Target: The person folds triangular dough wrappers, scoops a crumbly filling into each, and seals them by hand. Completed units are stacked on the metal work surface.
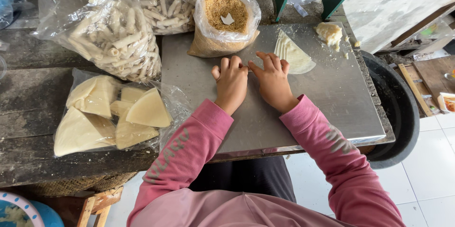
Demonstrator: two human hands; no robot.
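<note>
Left hand: we see our left hand [231,81] curled knuckles-up on the metal sheet [332,94], grip closed loosely, fingertips pressed down beside the right hand.
Right hand: our right hand [272,81] lies flat-fingered next to it, grip together, fingertips meeting those of the left; whatever sits under the fingers is hidden, so we cannot tell if anything is pinched there.
Wrappers: a small stack of pale, fan-shaped wrappers [294,55] lies just beyond the right fingers, touching or nearly touching them, on the sheet.
Filling: a crumbly pale lump [329,32] with loose crumbs sits at the far right corner of the sheet.
Crumbs: an open bag of golden crumbs [226,18] with a small white scoop stands at the sheet's far edge.
Done so far: we judge that many are finished, as two clear bags of pale rolled sticks [121,37] are piled at the far left.
Left to do: we judge plenty remains, since a bag of folded triangular wrappers [113,115] waits on the wooden bench [28,103].
Look of the wrappers: thin, soft, cream-coloured, layered, curved along one edge.
</note>
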